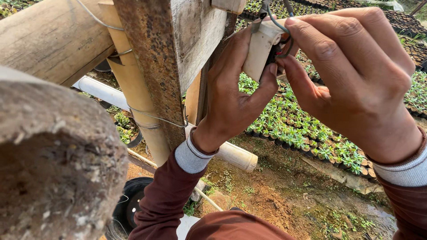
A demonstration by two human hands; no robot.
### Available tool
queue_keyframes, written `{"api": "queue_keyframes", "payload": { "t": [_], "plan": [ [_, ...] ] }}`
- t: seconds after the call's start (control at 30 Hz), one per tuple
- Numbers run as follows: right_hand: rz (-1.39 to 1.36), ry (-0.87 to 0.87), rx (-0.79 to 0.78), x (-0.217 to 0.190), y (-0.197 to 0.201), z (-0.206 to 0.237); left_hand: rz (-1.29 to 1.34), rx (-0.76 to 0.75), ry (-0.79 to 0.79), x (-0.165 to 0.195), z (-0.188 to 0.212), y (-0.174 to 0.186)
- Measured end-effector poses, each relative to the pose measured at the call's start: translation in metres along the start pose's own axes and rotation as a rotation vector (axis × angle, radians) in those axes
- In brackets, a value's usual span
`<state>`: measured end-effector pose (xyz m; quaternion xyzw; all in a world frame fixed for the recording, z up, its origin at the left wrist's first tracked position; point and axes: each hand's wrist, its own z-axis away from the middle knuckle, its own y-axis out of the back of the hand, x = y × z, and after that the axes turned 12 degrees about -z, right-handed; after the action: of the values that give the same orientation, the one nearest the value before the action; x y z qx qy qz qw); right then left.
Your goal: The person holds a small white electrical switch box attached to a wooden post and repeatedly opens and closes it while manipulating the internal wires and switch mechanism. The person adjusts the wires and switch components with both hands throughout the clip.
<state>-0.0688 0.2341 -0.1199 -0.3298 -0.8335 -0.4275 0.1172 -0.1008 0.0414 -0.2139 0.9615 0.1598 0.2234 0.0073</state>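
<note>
Looking down from the head camera, a pale plastic box (260, 49), smooth and rectangular, is seen held high against a wooden post (191, 40). The left hand (235, 89) is clamped on the box, thumb pressed at its open end, fingers wrapped behind. The right hand (356, 75) is closed in a pinch on a thin wire (284, 29), grey-green, looping out of the box's dark opening. Both hands are close together, nearly touching at the box.

Post: rough, weathered board, one face flaked with rust-brown and grey patches, edges square. Bamboo poles (133, 84): round, tan, smooth-skinned, lashed with thin metal wire ties. A large pole end (58, 160), grey, crumbly and pitted, fills the lower left foreground. A white pipe (100, 91), smooth, runs slantwise behind the bamboo.

Sleeves: maroon cloth with ribbed grey cuffs.

Below and well apart: rows of seedlings (302, 129), small green rosettes in dark pots, packed edge to edge. Ground (275, 200): damp brown soil, mossy in patches. A black tyre (129, 206) lies at the lower left.

Room: tight on the left, where post and poles crowd the left hand; open air lies to the right of and beneath the right hand.
</note>
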Motion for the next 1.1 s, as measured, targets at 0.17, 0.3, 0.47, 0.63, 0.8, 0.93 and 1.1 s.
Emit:
{"api": "queue_keyframes", "payload": {
  "t": [0.17, 0.3, 0.47, 0.63, 0.8, 0.93, 1.1],
  "plan": [
    [-0.035, -0.019, 0.063, 0.0, -0.001, 0.001, 0.051, -0.044, 0.055, -0.002, 0.001, 0.003],
    [-0.082, -0.099, 0.15, -0.013, -0.005, -0.003, 0.278, -0.052, 0.084, -0.004, 0.002, -0.007],
    [-0.115, -0.171, 0.202, -0.027, -0.017, 0.004, 0.225, -0.044, 0.041, -0.006, 0.005, -0.01],
    [-0.072, -0.173, 0.193, -0.023, -0.022, 0.015, 0.175, -0.076, 0.059, -0.003, 0.005, -0.001],
    [-0.06, -0.141, 0.176, -0.023, -0.024, 0.012, 0.229, -0.063, 0.081, 0.001, 0.004, 0.004],
    [0.026, -0.059, 0.144, -0.022, -0.021, 0.005, 0.233, -0.077, 0.141, 0.0, 0.004, 0.003],
    [0.083, 0.01, 0.117, -0.019, -0.016, -0.002, 0.211, -0.059, 0.038, -0.003, 0.005, 0.002]
  ]
}}
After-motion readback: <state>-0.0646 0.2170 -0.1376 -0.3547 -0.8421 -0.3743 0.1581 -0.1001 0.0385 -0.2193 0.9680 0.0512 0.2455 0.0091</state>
